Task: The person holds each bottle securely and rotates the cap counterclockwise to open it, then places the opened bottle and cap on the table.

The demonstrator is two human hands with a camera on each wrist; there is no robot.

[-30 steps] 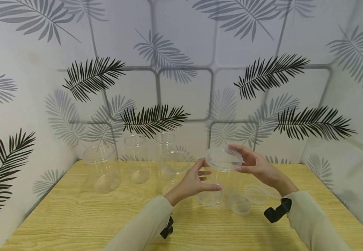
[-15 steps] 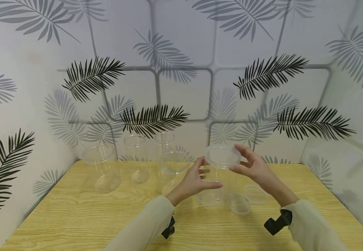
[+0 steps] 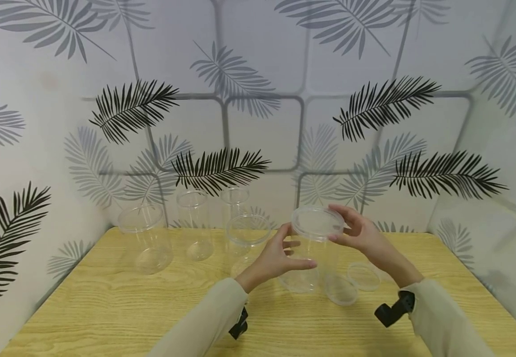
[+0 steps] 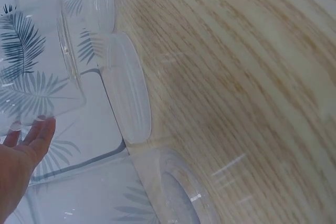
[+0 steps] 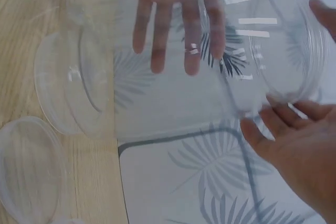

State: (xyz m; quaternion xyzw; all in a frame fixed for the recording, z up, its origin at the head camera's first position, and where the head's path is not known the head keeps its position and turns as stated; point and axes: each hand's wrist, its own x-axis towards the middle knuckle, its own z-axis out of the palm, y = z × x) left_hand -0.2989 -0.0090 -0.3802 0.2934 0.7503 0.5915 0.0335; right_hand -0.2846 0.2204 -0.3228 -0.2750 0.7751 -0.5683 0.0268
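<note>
A clear plastic jar (image 3: 322, 255) is upright or nearly so between my hands at the right of the table. Its round lid (image 3: 316, 222) lies over the mouth, looking level. My left hand (image 3: 272, 259) wraps the jar's side with spread, curved fingers; the right wrist view shows those fingers (image 5: 191, 40) through the wall. With thumb and fingertips, my right hand (image 3: 369, 240) grips the lid's rim from the right. Transparency makes the jar's base hard to tell from a lid-like ring (image 3: 300, 282) beneath. How fully the lid sits cannot be seen.
Two loose clear lids (image 3: 341, 290) (image 3: 364, 276) lie flat just right of the jar. Several clear jars without lids stand left of it, including a wide one (image 3: 141, 229) and a narrow one (image 3: 194, 218). A leaf-patterned wall (image 3: 258, 129) rises behind the wooden table (image 3: 150, 317).
The lid has shifted slightly left and up and sits more level. My right hand has moved a little left with it. My left hand stays almost where it was.
</note>
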